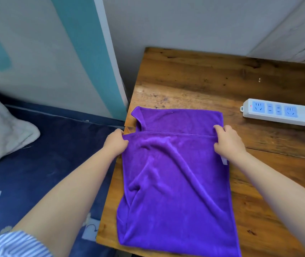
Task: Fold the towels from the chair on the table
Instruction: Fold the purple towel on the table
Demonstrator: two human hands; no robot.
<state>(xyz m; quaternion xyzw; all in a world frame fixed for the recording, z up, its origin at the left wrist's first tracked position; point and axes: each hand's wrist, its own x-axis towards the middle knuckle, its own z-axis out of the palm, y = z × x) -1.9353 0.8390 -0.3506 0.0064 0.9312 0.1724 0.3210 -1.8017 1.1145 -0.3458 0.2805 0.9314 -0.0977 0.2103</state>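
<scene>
Both hands, left hand (115,141) and right hand (227,141), pinch purple towel (174,182) corners on table (222,80)

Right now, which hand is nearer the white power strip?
Right. The right hand pinches the purple towel just left of the power strip; the left hand holds the towel's opposite corner.

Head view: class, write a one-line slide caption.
Both hands, left and right, pinch the purple towel's folded edge on the wooden table.
</scene>
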